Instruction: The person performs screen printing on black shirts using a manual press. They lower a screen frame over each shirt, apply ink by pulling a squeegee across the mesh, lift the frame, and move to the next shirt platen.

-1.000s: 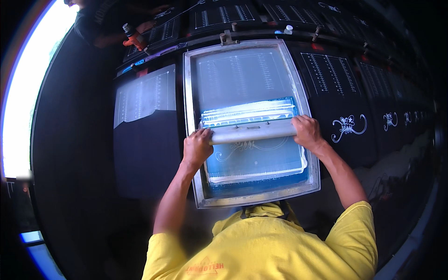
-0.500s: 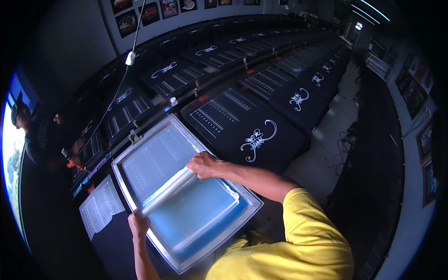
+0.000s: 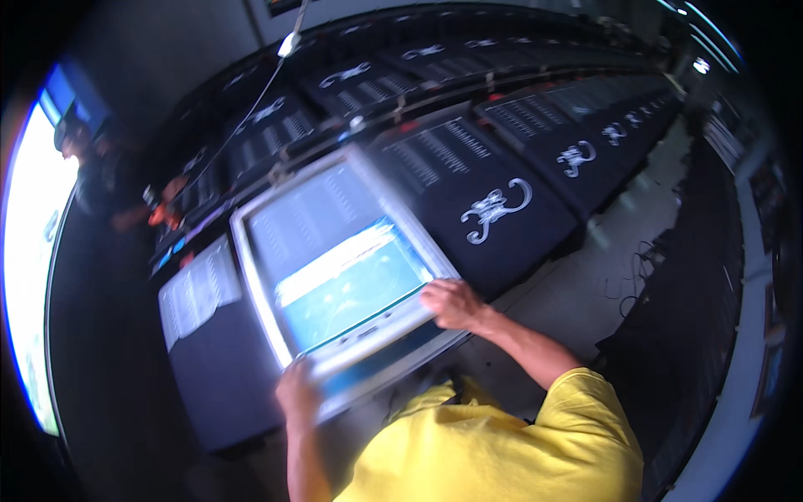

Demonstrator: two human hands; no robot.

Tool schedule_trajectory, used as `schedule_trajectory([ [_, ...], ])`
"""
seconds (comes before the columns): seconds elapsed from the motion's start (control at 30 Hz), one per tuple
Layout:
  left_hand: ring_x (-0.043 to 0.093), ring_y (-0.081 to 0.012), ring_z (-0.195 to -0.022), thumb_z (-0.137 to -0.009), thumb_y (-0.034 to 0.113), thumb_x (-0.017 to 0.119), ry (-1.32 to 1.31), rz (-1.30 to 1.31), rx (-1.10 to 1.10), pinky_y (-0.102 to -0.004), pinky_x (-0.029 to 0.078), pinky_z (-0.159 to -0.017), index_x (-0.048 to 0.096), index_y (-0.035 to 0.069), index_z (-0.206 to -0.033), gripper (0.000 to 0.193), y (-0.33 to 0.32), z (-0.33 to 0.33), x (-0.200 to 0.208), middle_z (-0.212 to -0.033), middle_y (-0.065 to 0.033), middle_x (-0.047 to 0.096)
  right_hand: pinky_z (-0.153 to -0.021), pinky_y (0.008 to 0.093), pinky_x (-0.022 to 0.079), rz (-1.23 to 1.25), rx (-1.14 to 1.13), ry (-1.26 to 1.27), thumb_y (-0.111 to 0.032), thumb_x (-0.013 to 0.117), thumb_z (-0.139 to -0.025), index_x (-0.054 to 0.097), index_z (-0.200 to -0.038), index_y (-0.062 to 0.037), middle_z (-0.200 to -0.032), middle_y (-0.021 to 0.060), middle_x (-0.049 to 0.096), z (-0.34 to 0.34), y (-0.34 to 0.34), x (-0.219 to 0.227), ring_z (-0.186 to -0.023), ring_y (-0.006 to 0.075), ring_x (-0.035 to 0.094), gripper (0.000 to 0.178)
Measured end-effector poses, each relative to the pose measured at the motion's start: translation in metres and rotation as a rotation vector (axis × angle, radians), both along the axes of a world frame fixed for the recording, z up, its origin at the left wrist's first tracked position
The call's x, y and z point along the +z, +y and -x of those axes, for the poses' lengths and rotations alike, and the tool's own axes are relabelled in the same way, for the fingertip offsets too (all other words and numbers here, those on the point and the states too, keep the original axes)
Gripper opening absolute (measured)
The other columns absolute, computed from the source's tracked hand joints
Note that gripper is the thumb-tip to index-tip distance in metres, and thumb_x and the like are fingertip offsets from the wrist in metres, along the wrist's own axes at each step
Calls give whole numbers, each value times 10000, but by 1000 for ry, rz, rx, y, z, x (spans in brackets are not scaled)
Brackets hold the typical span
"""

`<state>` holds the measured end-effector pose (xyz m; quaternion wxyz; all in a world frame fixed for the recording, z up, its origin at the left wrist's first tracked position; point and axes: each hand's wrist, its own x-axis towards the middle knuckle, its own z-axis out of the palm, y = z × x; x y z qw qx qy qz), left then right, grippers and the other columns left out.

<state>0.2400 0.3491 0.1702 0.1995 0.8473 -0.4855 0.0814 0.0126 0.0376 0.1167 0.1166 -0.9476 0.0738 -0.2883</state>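
Note:
A screen-printing frame [image 3: 253, 272] with a pale rim lies over a dark board in front of me. My left hand [image 3: 297, 391] and my right hand [image 3: 452, 304] are closed round the two ends of a wide squeegee [image 3: 370, 336]. It spans the frame's near part, leaning toward me. Beyond it, a band of white ink [image 3: 339, 263] crosses the screen, with a blue-green stretch of mesh [image 3: 355, 297] between. Rows of small marks show faintly in the grey far part of the screen. My left hand is smeared by motion.
Black fabric [image 3: 523, 226] with white curled designs covers boards in long rows. A pale printed sheet [image 3: 199, 289] lies left of the frame. Another person [image 3: 92, 188] stands far left, near an orange-red object [image 3: 163, 213]. A cord hangs overhead; cables [image 3: 633, 280] lie on the floor at right.
Both hands have drawn the squeegee toward me, from mid-screen to the frame's near end. A white ink band now shows on the mesh beyond it. The whole view has shifted.

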Motion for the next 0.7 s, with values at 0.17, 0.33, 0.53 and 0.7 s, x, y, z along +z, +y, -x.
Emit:
schedule_trajectory([
  [0.17, 681, -280, -1066, -672, -26, 648, -60, 5, -9, -380, 571, -877, 703, 63, -1010, 354, 38, 19, -32, -1107, -89, 721, -781, 394, 554, 42, -17, 6, 26, 659, -599, 628, -874, -34, -951, 107, 658, 26, 45, -6, -955, 294, 657, 283],
  [0.33, 630, -310, -1131, -641, -58, 667, 21, -26, -55, -398, 527, -960, 662, 50, -1063, 435, 48, 45, -29, -1163, -102, 682, -811, 382, 545, 88, -39, -2, 15, 660, -603, 611, -898, -14, -957, 111, 638, 48, 60, -28, -969, 305, 639, 300],
  [0.53, 486, -440, -1243, -634, -111, 589, 115, -88, -62, -488, 417, -1062, 542, -15, -1198, 573, 62, 84, -26, -1291, -225, 541, -1026, 423, 447, -48, 31, 259, -299, 846, -663, 569, -1165, -5, -1282, 155, 544, 69, 68, -20, -1247, 309, 506, 645],
  [0.7, 448, -456, -1271, -643, -74, 596, 85, -76, -176, -524, 349, -1110, 516, -44, -1244, 607, 58, 94, -34, -1308, -265, 512, -1075, 441, 413, -111, -15, 172, -369, 837, -712, 557, -1207, 24, -1317, 184, 526, 97, 75, -30, -1304, 339, 458, 692],
])
